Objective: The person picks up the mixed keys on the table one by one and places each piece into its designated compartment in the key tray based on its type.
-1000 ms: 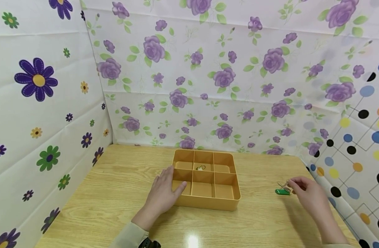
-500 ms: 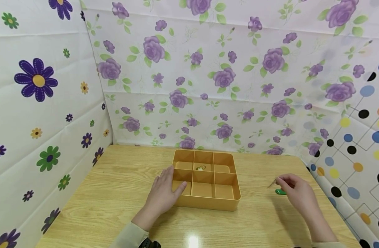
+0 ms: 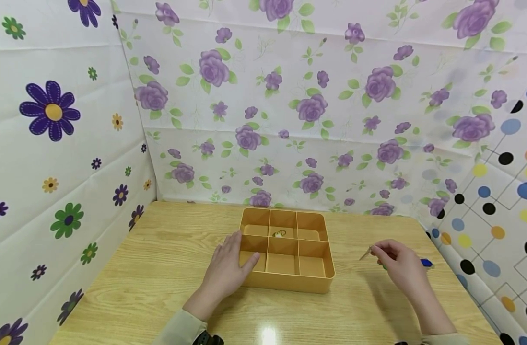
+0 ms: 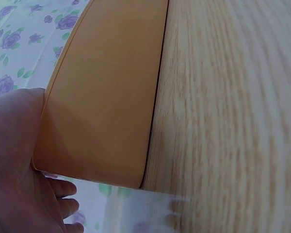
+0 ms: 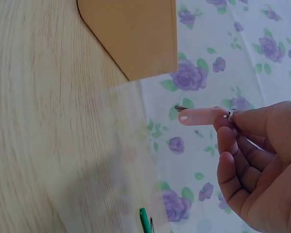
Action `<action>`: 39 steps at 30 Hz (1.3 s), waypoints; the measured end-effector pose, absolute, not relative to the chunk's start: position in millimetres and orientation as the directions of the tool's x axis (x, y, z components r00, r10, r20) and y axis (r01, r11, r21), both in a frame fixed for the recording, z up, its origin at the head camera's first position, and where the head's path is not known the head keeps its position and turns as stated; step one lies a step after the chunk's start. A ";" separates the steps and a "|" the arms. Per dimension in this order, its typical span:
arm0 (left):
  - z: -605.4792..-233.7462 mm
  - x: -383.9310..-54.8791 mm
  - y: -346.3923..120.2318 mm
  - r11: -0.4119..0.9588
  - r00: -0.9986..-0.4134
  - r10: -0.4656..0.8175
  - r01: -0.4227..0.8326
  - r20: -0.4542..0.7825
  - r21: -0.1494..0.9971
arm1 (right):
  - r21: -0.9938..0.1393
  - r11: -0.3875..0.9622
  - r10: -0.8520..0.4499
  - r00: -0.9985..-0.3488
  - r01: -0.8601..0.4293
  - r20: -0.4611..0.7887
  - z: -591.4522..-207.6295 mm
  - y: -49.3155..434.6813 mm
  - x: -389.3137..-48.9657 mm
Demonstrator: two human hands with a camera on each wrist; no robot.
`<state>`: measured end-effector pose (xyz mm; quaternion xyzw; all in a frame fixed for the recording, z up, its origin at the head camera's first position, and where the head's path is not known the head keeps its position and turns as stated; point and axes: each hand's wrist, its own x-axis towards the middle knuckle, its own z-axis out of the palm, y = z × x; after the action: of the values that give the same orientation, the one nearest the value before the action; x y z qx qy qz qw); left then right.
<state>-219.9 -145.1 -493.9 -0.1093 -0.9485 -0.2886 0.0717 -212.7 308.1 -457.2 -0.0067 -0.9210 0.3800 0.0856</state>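
Observation:
My left hand [image 3: 226, 268] rests against the left side of an orange divided storage box [image 3: 289, 282], thumb [image 3: 250, 262] over the rim and fingers lying along the outer wall. The left wrist view has the box's plain side wall [image 4: 97, 107] beside the palm. To the right of the box, my right hand [image 3: 403, 268] pinches a pale pink key tag [image 5: 201, 117] by one end between thumb and index finger. A small metal tip [image 5: 180, 108] shows behind the tag. Under that hand on the table lies a green key tag [image 5: 145, 221], mostly hidden in the head view.
A small whitish item with a ring [image 3: 279, 234] lies in the box's back middle compartment. A blue tag-like piece [image 3: 426, 262] shows just right of my right wrist. Floral and dotted cloths [image 3: 272, 120] hang around the wooden table [image 3: 168, 268].
My right hand has lifted the pink key tag from beside the green one and moved left with it toward the box. The blue piece has come into sight. My left hand stays put.

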 end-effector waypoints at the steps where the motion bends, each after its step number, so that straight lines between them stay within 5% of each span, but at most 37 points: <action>1: -493.7 -219.8 -145.1 0.809 -0.966 0.166 0.249 0.200 0.532 | -0.702 0.710 0.074 -0.985 -0.056 0.153 -456.8 306.3 -212.8; 39: -493.3 -220.0 -145.2 0.808 -0.966 0.165 0.248 0.198 0.535 | -0.777 0.617 0.037 -0.982 -0.124 0.186 -447.2 247.9 -214.5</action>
<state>-220.0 -145.2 -493.3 -0.1089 -0.9480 -0.2904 0.0709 -214.5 247.9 -447.2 0.0244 -0.8944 0.4371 0.0922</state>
